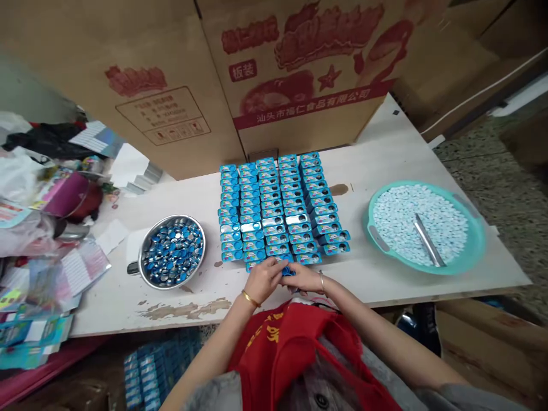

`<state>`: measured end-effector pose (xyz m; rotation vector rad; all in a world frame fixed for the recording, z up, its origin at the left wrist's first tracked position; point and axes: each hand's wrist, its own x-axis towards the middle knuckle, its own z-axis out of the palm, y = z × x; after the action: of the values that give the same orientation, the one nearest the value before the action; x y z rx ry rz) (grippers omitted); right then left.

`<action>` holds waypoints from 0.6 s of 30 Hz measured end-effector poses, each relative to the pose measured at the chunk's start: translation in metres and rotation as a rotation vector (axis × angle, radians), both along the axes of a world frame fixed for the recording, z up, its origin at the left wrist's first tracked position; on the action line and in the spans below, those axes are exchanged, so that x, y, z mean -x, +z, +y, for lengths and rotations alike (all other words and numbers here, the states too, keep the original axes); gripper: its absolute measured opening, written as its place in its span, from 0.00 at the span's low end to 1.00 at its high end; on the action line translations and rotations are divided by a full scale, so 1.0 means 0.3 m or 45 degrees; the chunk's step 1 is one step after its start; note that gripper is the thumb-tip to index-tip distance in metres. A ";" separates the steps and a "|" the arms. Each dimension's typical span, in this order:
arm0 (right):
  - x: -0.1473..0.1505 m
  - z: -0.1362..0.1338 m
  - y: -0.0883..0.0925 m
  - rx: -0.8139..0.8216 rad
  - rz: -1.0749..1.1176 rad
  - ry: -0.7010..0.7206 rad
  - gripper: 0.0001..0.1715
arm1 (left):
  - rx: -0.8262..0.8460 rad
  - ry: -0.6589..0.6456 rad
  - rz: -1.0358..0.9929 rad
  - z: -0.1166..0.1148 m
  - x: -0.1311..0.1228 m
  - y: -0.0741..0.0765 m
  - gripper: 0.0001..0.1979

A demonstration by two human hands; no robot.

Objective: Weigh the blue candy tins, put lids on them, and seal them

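The only view looks from the wearer's head, close above the table (188, 197), facing forward and steeply down, so the red apron (295, 328) sits at lower centre, printed cardboard (171, 51) fills the top, and floor (462, 177) shows at right

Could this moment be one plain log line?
left hand: at small blue item | right hand: same item | ahead: blue boxes in rows | left: metal bowl | right: green basin
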<state>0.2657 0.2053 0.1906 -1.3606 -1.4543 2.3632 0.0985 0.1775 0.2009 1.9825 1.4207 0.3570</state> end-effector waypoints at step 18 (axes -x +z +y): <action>-0.214 0.030 -0.102 0.119 0.045 -0.322 0.28 | 0.580 0.382 0.432 0.233 -0.173 -0.156 0.06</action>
<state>0.3300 0.2144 0.1600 -1.4208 -1.1008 2.3041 0.1503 0.2474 0.1540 1.5065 1.8279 -0.1782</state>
